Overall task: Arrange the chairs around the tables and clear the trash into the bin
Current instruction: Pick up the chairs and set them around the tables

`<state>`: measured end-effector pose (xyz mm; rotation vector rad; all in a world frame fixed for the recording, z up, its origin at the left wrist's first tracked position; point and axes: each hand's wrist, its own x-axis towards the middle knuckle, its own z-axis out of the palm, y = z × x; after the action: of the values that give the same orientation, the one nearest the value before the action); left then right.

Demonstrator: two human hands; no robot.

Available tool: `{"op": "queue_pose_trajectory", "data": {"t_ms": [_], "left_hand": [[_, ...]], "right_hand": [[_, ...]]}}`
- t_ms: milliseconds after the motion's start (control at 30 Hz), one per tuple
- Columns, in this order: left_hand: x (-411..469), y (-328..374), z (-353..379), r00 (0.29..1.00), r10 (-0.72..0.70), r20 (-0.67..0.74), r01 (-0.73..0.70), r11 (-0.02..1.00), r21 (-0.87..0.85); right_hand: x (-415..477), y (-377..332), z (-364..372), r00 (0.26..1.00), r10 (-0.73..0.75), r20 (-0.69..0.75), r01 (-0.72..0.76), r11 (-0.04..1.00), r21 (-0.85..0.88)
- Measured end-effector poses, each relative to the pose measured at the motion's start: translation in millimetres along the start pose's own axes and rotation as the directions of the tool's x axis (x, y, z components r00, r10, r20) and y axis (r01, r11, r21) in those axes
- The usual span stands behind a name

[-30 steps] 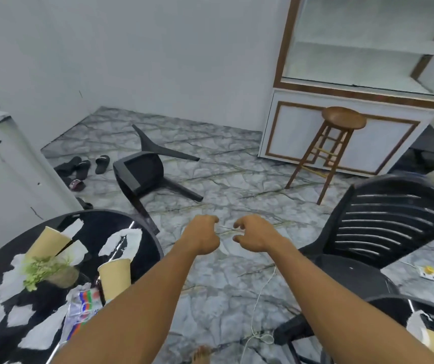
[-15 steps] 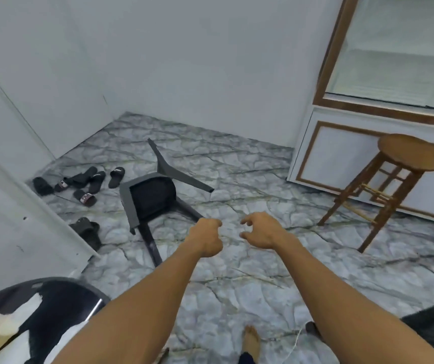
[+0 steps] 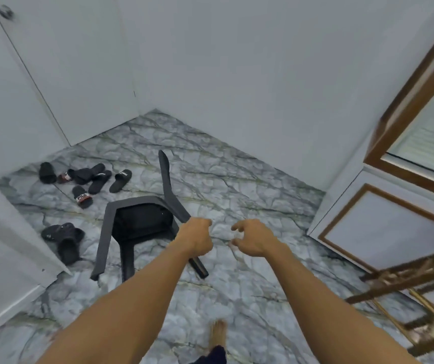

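Chair [image 3: 142, 222] lay toppled on floor [image 3: 236, 292], needing righting. Left hand [image 3: 196, 239] fisted, empty; right hand [image 3: 254, 239] loosely curled, empty; both stretched toward it.

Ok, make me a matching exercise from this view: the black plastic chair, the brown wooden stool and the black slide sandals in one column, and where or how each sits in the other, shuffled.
1. black plastic chair
2. brown wooden stool
3. black slide sandals

A. scattered at the left of the frame
B. at the right edge, blurred
C. lying tipped over, mid-frame

Pairs: 1-C, 2-B, 3-A.
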<state>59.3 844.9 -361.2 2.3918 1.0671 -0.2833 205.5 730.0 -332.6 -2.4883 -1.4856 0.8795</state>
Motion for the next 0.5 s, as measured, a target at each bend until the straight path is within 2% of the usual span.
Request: {"op": "queue_pose_trajectory", "data": {"t_ms": [233,367,500], "left_hand": [[154,29,-26,0.997,-0.029,0.077,0.04,0.99,-0.134],[228,24,-54,0.996,-0.066,0.061,0.076,0.982,-0.171],[304,2,-70,0.982,-0.183,0.041,0.187,0.957,-0.219]], "right_hand": [[132,52,-82,0.997,0.036,0.072,-0.029,0.995,-0.096],[214,63,-121,0.994,-0.009,0.108,0.023,0.991,-0.129],[313,62,-142,0.977,-0.097,0.189,0.126,0.98,-0.152]]}}
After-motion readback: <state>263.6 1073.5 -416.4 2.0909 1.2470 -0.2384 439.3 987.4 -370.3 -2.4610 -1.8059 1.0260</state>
